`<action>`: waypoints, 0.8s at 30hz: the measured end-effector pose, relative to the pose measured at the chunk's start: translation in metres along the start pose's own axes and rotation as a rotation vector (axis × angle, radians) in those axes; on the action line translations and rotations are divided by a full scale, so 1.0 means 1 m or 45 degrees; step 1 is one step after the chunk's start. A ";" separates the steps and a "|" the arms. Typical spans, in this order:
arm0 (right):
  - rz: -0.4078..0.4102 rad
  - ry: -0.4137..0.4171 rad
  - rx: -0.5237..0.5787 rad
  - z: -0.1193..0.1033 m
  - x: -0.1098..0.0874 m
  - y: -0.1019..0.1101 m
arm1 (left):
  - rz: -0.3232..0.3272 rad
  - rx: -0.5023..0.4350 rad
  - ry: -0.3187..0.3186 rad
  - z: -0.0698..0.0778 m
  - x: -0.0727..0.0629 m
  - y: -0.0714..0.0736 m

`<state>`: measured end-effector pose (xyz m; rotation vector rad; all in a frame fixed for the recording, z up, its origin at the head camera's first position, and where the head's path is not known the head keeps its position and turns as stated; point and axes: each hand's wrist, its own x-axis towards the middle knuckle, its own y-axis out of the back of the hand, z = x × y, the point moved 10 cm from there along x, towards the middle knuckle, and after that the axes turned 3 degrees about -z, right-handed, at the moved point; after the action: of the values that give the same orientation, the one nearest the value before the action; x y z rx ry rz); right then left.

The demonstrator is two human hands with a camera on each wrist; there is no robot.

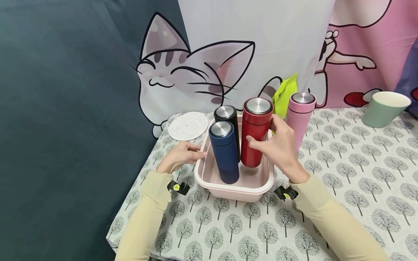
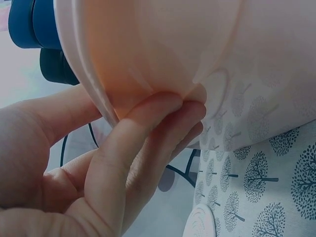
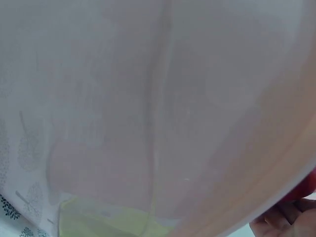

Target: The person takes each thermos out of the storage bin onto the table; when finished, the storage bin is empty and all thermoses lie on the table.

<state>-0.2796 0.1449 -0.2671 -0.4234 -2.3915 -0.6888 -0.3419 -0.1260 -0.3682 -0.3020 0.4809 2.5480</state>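
Observation:
A pale pink plastic basin [image 1: 235, 189] stands on the table in the head view. My left hand [image 1: 181, 156] pinches its left rim; in the left wrist view, the fingers [image 2: 163, 118] lie against the outer wall and the thumb is at the rim. With my right hand [image 1: 281, 145], I grip a red thermos bottle [image 1: 253, 125] with a silver lid, held upright over the basin's right part. A dark blue bottle [image 1: 225, 154] and a black bottle [image 1: 233, 119] stand inside on the left. In the right wrist view, the basin wall [image 3: 212, 98] hides most of the right hand [image 3: 284, 222].
A pink bottle [image 1: 300, 112] stands right of the basin, beside a lime-green packet [image 1: 285, 92]. Farther right is a green cup [image 1: 380, 112]. A round white woven mat [image 1: 187, 125] lies behind the left hand. The tree-patterned tablecloth [image 1: 267, 235] ends at the left edge.

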 end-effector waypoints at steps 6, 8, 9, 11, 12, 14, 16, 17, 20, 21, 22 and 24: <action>-0.031 -0.010 0.047 -0.001 -0.002 0.001 | 0.009 -0.004 -0.008 0.000 -0.001 -0.001; -0.032 -0.004 0.077 -0.002 -0.002 0.002 | 0.010 -0.003 -0.011 0.000 -0.001 0.000; -0.033 0.001 0.093 -0.004 -0.002 0.003 | 0.010 -0.002 -0.012 0.000 -0.001 0.000; -0.029 0.012 0.113 -0.007 -0.002 0.005 | 0.011 -0.001 -0.012 0.000 -0.002 0.000; -0.026 0.021 0.119 -0.008 -0.002 0.006 | 0.009 0.000 -0.013 0.000 -0.002 0.000; -0.016 0.043 0.131 -0.012 -0.001 0.008 | 0.008 -0.002 -0.014 0.000 -0.002 0.000; -0.003 0.070 0.141 -0.016 -0.001 0.011 | 0.009 0.000 -0.018 0.001 -0.002 0.000; 0.002 0.082 0.147 -0.018 -0.001 0.012 | 0.009 0.001 -0.021 0.001 -0.002 0.000; 0.017 0.117 0.154 -0.024 -0.001 0.016 | 0.012 0.003 -0.022 0.001 -0.002 0.000; 0.020 0.126 0.153 -0.025 -0.001 0.018 | 0.012 0.004 -0.022 0.001 -0.001 0.000; 0.024 0.133 0.152 -0.027 -0.001 0.019 | 0.013 0.003 -0.021 0.001 -0.001 0.000; 0.031 0.150 0.161 -0.030 0.000 0.021 | 0.009 0.005 -0.021 0.001 -0.001 0.000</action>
<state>-0.2562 0.1451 -0.2393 -0.3485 -2.2993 -0.5332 -0.3411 -0.1263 -0.3666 -0.2782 0.4811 2.5539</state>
